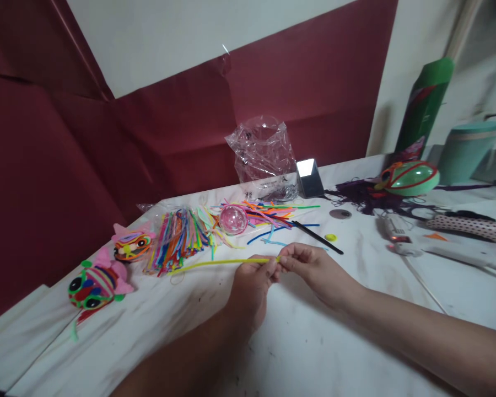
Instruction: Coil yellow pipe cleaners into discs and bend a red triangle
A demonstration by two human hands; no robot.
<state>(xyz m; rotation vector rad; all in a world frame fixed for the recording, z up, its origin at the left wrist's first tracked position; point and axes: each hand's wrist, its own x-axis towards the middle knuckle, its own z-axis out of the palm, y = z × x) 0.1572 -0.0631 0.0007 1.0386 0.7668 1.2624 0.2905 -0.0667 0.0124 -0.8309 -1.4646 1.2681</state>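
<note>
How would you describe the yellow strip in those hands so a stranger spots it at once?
On the white table, find where the left hand and right hand meet. The thin yellow strip runs leftward from there. Unlike the multicoloured bundle near its far end, it is single and held.

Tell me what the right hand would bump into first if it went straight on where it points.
Probably the left hand: the right hand points toward it, at the end of the yellow strip. Any gap is hard to judge.
</note>
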